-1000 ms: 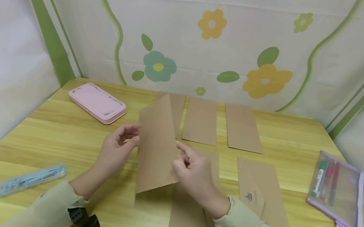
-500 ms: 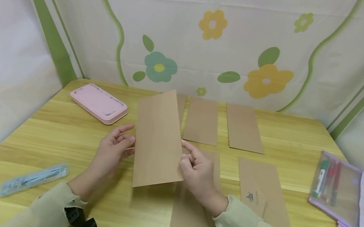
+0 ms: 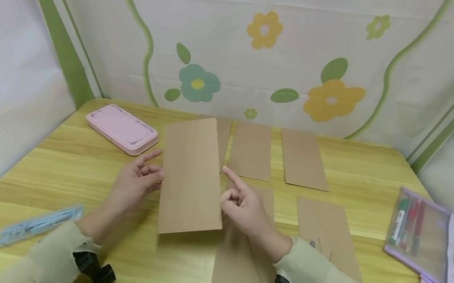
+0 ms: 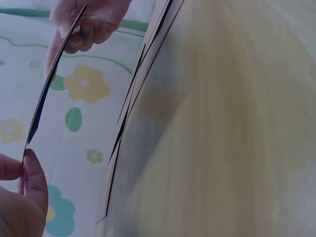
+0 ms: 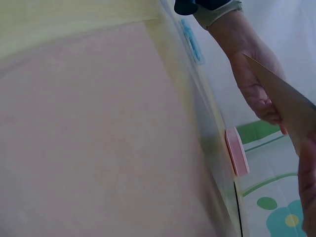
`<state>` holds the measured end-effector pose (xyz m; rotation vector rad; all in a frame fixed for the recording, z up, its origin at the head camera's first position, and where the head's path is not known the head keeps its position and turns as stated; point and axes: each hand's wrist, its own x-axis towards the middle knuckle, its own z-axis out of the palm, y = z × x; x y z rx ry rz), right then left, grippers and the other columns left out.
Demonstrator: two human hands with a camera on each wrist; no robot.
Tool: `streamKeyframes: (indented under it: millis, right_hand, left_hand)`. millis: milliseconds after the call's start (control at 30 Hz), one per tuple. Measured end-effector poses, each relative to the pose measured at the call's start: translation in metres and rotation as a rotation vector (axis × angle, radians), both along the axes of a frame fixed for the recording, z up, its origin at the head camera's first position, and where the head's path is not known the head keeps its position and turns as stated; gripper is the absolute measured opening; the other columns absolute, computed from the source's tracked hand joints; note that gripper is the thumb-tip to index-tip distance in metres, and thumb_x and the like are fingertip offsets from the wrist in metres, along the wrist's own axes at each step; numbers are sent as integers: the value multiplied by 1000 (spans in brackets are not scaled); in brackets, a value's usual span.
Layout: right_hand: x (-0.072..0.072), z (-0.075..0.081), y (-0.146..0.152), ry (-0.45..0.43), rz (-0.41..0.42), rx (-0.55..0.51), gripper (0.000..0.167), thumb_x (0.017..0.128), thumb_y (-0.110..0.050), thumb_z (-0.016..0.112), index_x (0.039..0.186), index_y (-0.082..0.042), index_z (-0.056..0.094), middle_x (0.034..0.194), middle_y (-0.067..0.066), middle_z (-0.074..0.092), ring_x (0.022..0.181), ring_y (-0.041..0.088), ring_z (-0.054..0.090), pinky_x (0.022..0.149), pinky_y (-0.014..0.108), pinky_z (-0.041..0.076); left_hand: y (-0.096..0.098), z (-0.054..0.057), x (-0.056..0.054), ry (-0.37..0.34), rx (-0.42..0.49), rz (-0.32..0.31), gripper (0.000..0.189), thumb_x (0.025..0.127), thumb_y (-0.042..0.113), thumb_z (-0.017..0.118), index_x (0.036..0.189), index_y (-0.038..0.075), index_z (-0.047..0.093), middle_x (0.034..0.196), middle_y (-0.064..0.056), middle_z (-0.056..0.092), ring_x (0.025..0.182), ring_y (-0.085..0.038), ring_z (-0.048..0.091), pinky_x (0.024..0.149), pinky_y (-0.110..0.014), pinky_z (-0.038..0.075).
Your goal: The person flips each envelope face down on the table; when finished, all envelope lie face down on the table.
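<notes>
Both hands hold up a plain brown kraft-paper envelope (image 3: 191, 178), tilted above the table. At its left edge, the left hand (image 3: 130, 190) pinches it between thumb and fingers. The right hand (image 3: 248, 213) pinches the lower right edge, its index finger stretched out along the side. Seen edge-on in the left wrist view, the envelope (image 4: 42, 103) is thin and slightly bowed. Under the right hand lies another brown envelope (image 3: 233, 263) with a diagonal flap line. Right of that, an envelope (image 3: 327, 218) with a small dark print is partly covered by the right sleeve.
Toward the back lie more brown envelopes, one in the middle (image 3: 252, 151) and one on the right (image 3: 305, 159); a third is partly hidden. A pink case (image 3: 123, 128) and a blue packet (image 3: 39, 224) lie left. A purple-edged zip pouch (image 3: 422, 239) with markers lies right.
The envelope has turned its broad face more toward the head camera and shifted slightly left. The right index finger has straightened; both hands keep their pinch.
</notes>
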<state>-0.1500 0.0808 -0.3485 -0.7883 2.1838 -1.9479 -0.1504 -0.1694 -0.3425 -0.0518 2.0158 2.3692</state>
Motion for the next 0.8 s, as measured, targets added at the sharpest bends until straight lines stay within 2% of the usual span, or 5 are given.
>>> streamKeyframes:
  millis: [100, 167, 300, 500, 800]
  right_hand:
    - [-4, 2, 3, -136, 61, 0, 72, 81, 8, 47, 147, -4, 20, 74, 11, 61, 56, 10, 56, 56, 26, 53]
    - [-7, 2, 5, -179, 71, 12, 74, 81, 6, 48, 147, -5, 17, 75, 12, 62, 58, 11, 57, 57, 26, 53]
    - [-12, -5, 5, -259, 93, 43, 78, 81, 3, 52, 147, -1, 13, 73, 6, 64, 59, 11, 59, 56, 25, 53]
    - [-9, -16, -1, -419, 91, 95, 79, 81, 3, 57, 147, -2, 15, 69, 2, 61, 59, 13, 59, 57, 24, 53]
    - [-7, -26, -8, -484, 78, 137, 82, 80, 4, 61, 147, -1, 13, 68, 6, 60, 55, 12, 59, 56, 25, 54]
  left_hand:
    - [-7, 1, 1, -7, -60, -67, 63, 88, -7, 53, 143, 6, 26, 79, 10, 60, 71, -3, 55, 67, -19, 50]
    - [-11, 1, 3, -21, -99, -111, 66, 87, -6, 54, 144, 8, 24, 80, 10, 61, 72, -4, 55, 68, -20, 51]
    - [-17, -3, 5, -56, -160, -172, 71, 87, -6, 55, 146, 8, 19, 81, 8, 61, 74, -5, 55, 69, -22, 51]
    - [-23, -14, 9, -66, -226, -247, 72, 87, -3, 56, 146, 4, 16, 81, 6, 61, 75, -7, 56, 67, -25, 52]
    - [-25, -24, 10, -180, -327, -254, 68, 87, -3, 56, 145, 7, 22, 86, -4, 59, 78, -12, 58, 70, -28, 54]
